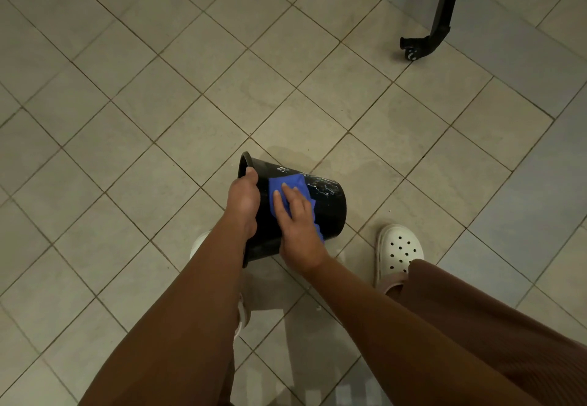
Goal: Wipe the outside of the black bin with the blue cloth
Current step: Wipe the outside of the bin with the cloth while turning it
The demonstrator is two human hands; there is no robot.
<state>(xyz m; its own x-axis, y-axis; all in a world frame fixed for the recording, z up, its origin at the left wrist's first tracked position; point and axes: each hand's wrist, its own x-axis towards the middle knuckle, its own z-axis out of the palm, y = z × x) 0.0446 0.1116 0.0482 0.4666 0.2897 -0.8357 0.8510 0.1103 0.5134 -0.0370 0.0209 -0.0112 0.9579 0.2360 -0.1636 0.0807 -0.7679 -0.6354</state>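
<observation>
The left hand gripped the rim of the round black plastic bin, thumb hooked over the lip. Its fingers were out of sight, presumably curled inside the mouth. Just beside it at 3 o'clock, the right hand lay flat on the crumpled blue cloth, fingers straight and spread, pressing it against the bin's side wall rather than clutching it.

The bin was tipped onto its side in front of the person. Its long axis ran roughly 9 to 3 o'clock, with the open mouth at 9 o'clock under the left hand and the closed base at 3 o'clock. I could not tell whether it rested on the beige tiled floor or was lifted off it. The cloth covered the upper wall near the mouth, and one end trailed off towards 5 o'clock.

White streaks showed on the bare wall towards the base, at 2 o'clock from the right hand. That hand was the nearer one, so the next stroke probably needed to run along the axis towards 3 o'clock while the left hand steadied or turned the rim.

Further out, a white perforated clog stood at 4 o'clock from the bin. A black metal stand leg was well apart at 1 o'clock.
</observation>
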